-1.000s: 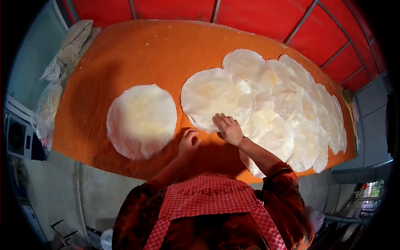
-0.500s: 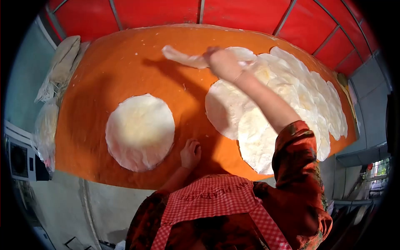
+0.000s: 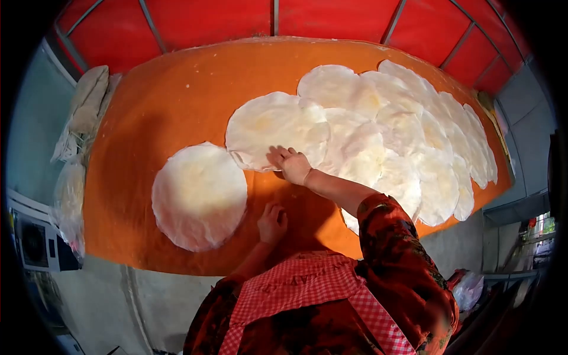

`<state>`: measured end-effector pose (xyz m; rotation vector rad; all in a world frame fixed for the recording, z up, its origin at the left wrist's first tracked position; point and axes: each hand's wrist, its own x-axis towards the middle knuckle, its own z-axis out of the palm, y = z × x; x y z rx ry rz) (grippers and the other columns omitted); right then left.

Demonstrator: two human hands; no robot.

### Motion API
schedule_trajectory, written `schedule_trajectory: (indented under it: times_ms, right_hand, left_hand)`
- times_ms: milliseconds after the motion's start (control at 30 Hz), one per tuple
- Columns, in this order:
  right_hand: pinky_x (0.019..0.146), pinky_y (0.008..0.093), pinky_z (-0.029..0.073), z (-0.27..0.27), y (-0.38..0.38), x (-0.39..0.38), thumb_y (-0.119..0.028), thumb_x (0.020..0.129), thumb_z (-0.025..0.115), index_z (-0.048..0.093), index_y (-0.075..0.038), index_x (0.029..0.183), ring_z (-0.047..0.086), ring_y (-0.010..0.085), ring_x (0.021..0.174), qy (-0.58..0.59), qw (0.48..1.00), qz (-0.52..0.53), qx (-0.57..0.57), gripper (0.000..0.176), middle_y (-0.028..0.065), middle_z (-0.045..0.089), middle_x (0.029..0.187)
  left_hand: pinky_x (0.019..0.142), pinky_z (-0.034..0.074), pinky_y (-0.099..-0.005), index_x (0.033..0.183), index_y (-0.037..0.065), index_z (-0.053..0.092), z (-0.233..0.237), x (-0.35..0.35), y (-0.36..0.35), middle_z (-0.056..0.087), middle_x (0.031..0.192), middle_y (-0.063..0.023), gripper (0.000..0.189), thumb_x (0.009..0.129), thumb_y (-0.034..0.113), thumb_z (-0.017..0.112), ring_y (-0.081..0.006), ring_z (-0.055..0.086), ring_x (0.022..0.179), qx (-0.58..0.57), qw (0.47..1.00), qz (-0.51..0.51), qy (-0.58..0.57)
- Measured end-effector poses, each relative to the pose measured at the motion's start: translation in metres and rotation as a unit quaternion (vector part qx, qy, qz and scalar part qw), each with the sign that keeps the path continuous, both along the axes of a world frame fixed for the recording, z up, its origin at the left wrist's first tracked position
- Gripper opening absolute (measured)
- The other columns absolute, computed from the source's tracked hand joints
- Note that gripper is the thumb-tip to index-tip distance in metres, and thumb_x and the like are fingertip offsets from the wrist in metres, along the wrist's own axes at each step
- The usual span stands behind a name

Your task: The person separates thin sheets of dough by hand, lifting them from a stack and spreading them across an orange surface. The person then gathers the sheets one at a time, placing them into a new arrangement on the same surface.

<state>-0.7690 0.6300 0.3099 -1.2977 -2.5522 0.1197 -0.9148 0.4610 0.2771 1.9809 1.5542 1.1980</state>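
Orange cloth (image 3: 177,112), right hand (image 3: 294,166) on 1 pale sheet's (image 3: 260,127) edge, can't tell if pinching; left hand (image 3: 273,224) half-open, empty.

Worn by the person here: a red-and-white checked apron (image 3: 302,296) with broad straps (image 3: 383,318) and dark lettering (image 3: 302,282), possibly "PLAY"; beneath, a dark red-and-black patterned garment (image 3: 408,266).

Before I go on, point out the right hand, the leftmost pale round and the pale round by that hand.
Right hand (image 3: 295,167): head view, back of the hand.
Leftmost pale round (image 3: 199,196): head view, middle of its top.
Pale round by that hand (image 3: 269,127): head view, upper face.
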Motion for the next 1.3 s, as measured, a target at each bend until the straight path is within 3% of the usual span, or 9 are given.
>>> schedule_trajectory:
  times_ms: [133, 167, 300, 433, 667, 733, 1000, 1167, 1300]
  right_hand:
    - [0.082, 0.0422, 0.051, 0.060, 0.026, -0.002, -0.021, 0.082, 0.060, 0.063, -0.014, 0.114, 0.062, 0.0340, 0.099, 0.080, 0.990, -0.054, -0.106, 0.033, 0.0196, 0.063, 0.112]
    - [0.071, 0.0461, 0.051, 0.063, 0.051, -0.004, -0.015, 0.077, 0.063, 0.071, -0.007, 0.088, 0.064, 0.0375, 0.075, 0.125, 0.989, -0.077, -0.017, 0.016, 0.0184, 0.066, 0.075]
    - [0.073, 0.0440, 0.053, 0.170, 0.147, -0.009, -0.025, 0.079, 0.065, 0.070, -0.003, 0.096, 0.067, 0.0367, 0.083, 0.100, 0.988, -0.111, -0.031, 0.028, 0.0243, 0.067, 0.091]
    - [0.072, 0.0410, 0.055, 0.231, 0.190, 0.002, -0.021, 0.081, 0.068, 0.065, 0.007, 0.103, 0.069, 0.0286, 0.081, 0.467, 0.847, -0.158, -0.198, 0.036, 0.0187, 0.069, 0.091]
    - [0.054, 0.0381, 0.045, 0.097, 0.189, 0.048, -0.027, 0.082, 0.071, 0.066, 0.001, 0.095, 0.061, 0.0213, 0.066, 0.591, 0.671, -0.248, -0.372, 0.031, 0.0081, 0.066, 0.082]
    - [0.064, 0.0385, 0.049, 0.025, 0.169, 0.085, -0.035, 0.079, 0.074, 0.066, -0.002, 0.093, 0.062, 0.0209, 0.073, 0.350, 0.859, -0.341, -0.155, 0.037, 0.0081, 0.065, 0.083]
    - [0.084, 0.0426, 0.051, -0.030, 0.023, 0.261, -0.025, 0.069, 0.078, 0.058, -0.007, 0.115, 0.063, 0.0356, 0.089, 0.053, 0.821, -0.528, 0.211, 0.053, 0.0151, 0.066, 0.096]
    - [0.093, 0.0419, 0.050, -0.022, 0.041, 0.326, -0.040, 0.068, 0.075, 0.054, -0.008, 0.123, 0.060, 0.0372, 0.110, 0.167, 0.754, -0.622, -0.128, 0.068, 0.0205, 0.064, 0.117]
    - [0.067, 0.0342, 0.051, 0.004, 0.064, 0.333, -0.012, 0.069, 0.074, 0.068, 0.000, 0.086, 0.063, 0.0195, 0.070, 0.417, 0.795, -0.408, -0.166, 0.022, 0.0076, 0.067, 0.080]
  left_hand:
    - [0.065, 0.053, -0.0388, 0.090, 0.008, 0.061, -0.008, 0.000, 0.003, 0.060, 0.105, -0.0100, 0.014, 0.077, 0.008, 0.066, -0.0318, 0.063, 0.083, -0.005, 1.000, -0.001, 0.004]
    - [0.065, 0.053, -0.0389, 0.090, 0.008, 0.061, -0.002, 0.000, 0.001, 0.060, 0.105, -0.0100, 0.014, 0.077, 0.008, 0.065, -0.0318, 0.063, 0.083, -0.002, 1.000, -0.003, -0.001]
    - [0.065, 0.053, -0.0387, 0.090, 0.008, 0.061, 0.001, -0.001, -0.001, 0.060, 0.106, -0.0095, 0.013, 0.077, 0.007, 0.065, -0.0314, 0.063, 0.084, -0.021, 1.000, -0.003, 0.016]
    - [0.065, 0.053, -0.0379, 0.090, 0.008, 0.061, 0.001, -0.001, 0.001, 0.060, 0.106, -0.0094, 0.014, 0.077, 0.006, 0.065, -0.0312, 0.063, 0.084, 0.010, 1.000, -0.010, 0.009]
    - [0.067, 0.054, -0.0383, 0.087, 0.006, 0.061, 0.005, 0.002, 0.000, 0.061, 0.105, -0.0113, 0.013, 0.075, 0.002, 0.065, -0.0318, 0.063, 0.084, -0.032, 0.999, -0.007, -0.029]
    - [0.067, 0.054, -0.0382, 0.087, 0.005, 0.061, 0.002, -0.001, -0.002, 0.061, 0.104, -0.0117, 0.013, 0.074, 0.002, 0.065, -0.0321, 0.063, 0.084, -0.015, 1.000, -0.006, -0.014]
    - [0.068, 0.053, -0.0404, 0.087, 0.007, 0.060, -0.001, 0.004, 0.001, 0.059, 0.104, -0.0131, 0.014, 0.074, 0.004, 0.065, -0.0337, 0.062, 0.087, -0.038, 0.999, -0.024, 0.008]
    - [0.065, 0.052, -0.0408, 0.087, 0.009, 0.059, -0.010, 0.003, 0.003, 0.059, 0.104, -0.0116, 0.014, 0.074, 0.007, 0.066, -0.0339, 0.061, 0.086, -0.018, 0.999, -0.018, 0.048]
    - [0.065, 0.052, -0.0398, 0.087, 0.010, 0.060, -0.006, 0.003, 0.002, 0.059, 0.104, -0.0111, 0.015, 0.074, 0.008, 0.067, -0.0329, 0.061, 0.087, -0.023, 0.999, -0.015, 0.041]
